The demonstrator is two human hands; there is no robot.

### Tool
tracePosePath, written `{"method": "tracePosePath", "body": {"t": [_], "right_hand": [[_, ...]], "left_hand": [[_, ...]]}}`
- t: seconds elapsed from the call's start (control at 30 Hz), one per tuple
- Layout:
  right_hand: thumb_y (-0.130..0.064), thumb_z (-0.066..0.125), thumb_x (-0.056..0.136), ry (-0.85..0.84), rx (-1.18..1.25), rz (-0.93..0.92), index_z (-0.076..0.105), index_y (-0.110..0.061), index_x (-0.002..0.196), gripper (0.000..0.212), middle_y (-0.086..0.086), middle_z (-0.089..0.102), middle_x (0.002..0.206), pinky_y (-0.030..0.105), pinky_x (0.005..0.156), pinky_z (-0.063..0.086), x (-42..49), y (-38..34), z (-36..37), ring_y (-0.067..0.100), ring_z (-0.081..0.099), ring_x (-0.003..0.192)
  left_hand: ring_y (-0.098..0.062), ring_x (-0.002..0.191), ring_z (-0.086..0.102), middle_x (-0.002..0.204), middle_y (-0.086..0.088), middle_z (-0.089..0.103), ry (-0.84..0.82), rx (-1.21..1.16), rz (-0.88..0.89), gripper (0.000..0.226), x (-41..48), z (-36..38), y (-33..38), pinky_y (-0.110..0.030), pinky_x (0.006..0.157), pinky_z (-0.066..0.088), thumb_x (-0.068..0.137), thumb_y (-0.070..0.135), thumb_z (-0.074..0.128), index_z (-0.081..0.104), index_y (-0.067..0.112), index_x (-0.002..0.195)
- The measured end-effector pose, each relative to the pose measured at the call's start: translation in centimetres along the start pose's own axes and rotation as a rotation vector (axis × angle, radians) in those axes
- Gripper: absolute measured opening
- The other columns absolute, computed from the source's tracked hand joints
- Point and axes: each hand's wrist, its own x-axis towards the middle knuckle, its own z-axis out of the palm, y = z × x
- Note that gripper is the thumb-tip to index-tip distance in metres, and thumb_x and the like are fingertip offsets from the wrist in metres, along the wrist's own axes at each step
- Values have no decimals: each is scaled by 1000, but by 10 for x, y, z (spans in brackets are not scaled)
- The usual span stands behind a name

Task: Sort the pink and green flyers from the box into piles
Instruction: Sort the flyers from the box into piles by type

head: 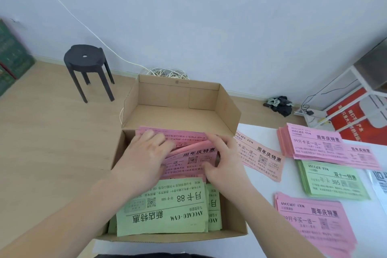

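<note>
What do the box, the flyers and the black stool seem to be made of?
Box: brown cardboard, matte, with fold creases. Both pink flyers and green flyers: thin matte paper, bending in the box. Black stool: likely moulded plastic, dull finish; not certain.

Both bare forearms reach into the box (167, 94), left hand (144, 157) palm down in its far half, fingers straight and spread, right hand (225, 159) close beside, nearer the box's right wall, fingers and thumb pinching pink flyers (188, 160)
</note>
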Motion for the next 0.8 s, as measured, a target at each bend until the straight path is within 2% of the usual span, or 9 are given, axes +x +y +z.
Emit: {"method": "tracePosePath", "body": {"t": [0.1,0.17,0.27,0.33,0.4,0.47,0.53,0.67,0.8], "right_hand": [[-8,70,82,66,-277,-242,65,-36,130,56,4,38,154,40,114,39,-5,4,7,26,34,144],[-9,70,78,95,-361,-372,71,-29,115,42,9,48,151,52,116,37,-8,9,15,35,36,146],[-8,68,76,116,-446,-469,71,-23,102,30,5,61,139,61,116,36,-14,18,21,33,43,145],[-4,68,74,145,-450,-471,71,-22,100,32,2,66,130,61,113,40,-18,25,23,30,50,139],[-2,70,70,177,-426,-422,73,-21,104,38,-1,68,124,56,108,47,-21,26,24,28,58,128],[-3,75,69,189,-400,-340,73,-21,107,42,-4,69,116,47,98,54,-21,23,25,25,61,116],[-11,81,73,178,-370,-255,74,-25,109,39,-10,68,115,37,89,55,-20,19,25,20,60,113],[-25,79,85,133,-320,-138,67,-29,122,39,-14,61,122,29,81,47,-15,18,22,15,54,119],[-21,76,88,116,-176,-73,53,-29,146,63,-11,51,139,34,98,50,-12,14,18,12,50,127]], "left_hand": [[-20,92,48,98,8,53,75,-10,-4,59,-15,0,7,-40,76,47,71,21,84,61,29,125],[-22,92,52,95,9,53,124,8,1,47,-26,2,12,-43,79,42,70,20,87,68,30,112],[-21,94,56,92,11,53,151,17,18,25,-45,1,20,-42,84,34,73,30,83,70,32,95],[-19,96,56,92,14,56,154,-27,-29,22,-59,-2,19,-41,84,34,83,49,68,70,32,96],[-14,95,58,94,17,61,125,-122,-111,40,-69,-5,13,-38,84,43,90,65,54,72,31,102],[-7,96,60,99,20,65,47,-303,-186,55,-72,-7,6,-33,85,51,98,71,39,73,30,109],[0,96,59,98,22,64,-48,-441,-265,55,-67,-9,2,-32,86,53,101,69,29,70,34,109],[-4,87,59,89,16,65,-106,-451,-326,34,-42,-21,0,-37,78,52,104,55,42,66,32,101],[-6,89,63,97,13,70,-309,-501,-375,25,-28,-32,-7,-35,82,55,100,53,56,67,32,110]]}}
